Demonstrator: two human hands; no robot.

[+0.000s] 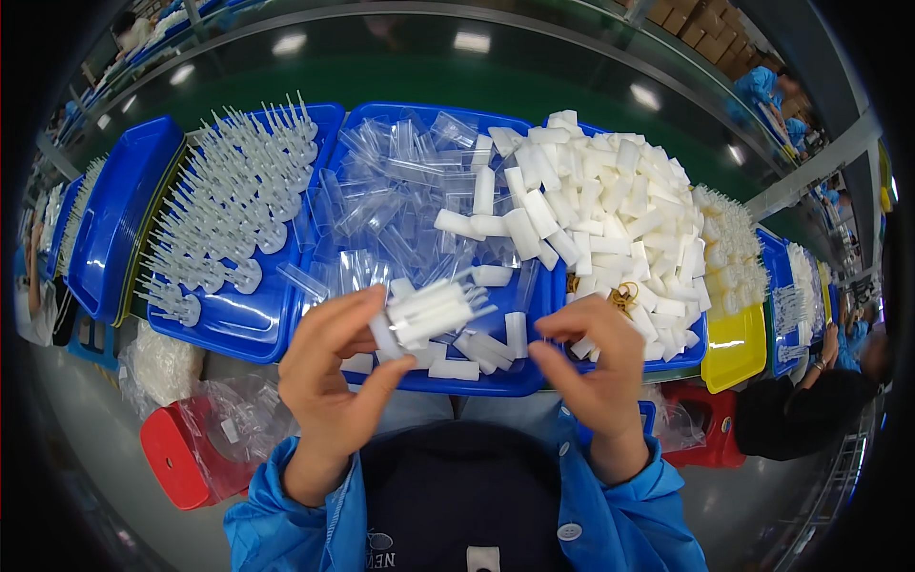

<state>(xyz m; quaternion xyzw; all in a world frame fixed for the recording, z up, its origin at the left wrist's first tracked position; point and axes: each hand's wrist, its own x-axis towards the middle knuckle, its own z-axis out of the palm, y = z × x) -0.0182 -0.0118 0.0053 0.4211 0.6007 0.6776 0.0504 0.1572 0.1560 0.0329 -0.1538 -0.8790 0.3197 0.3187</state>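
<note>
My left hand grips a white pronged piece by its round base, between thumb and fingers. White foam blocks sit among its thin prongs, which point to the right. To its right, my right hand hovers with thumb and forefinger apart and nothing visible between them. Below both hands lies a blue tray with clear plastic sleeves and loose white foam blocks. A large heap of foam blocks fills the blue tray at the right, beside my right hand.
At the left, a blue tray holds rows of white pronged pieces. Further left are stacked blue trays. On the right stands a yellow tray. Red stools flank me. A green conveyor belt runs behind; other people work nearby.
</note>
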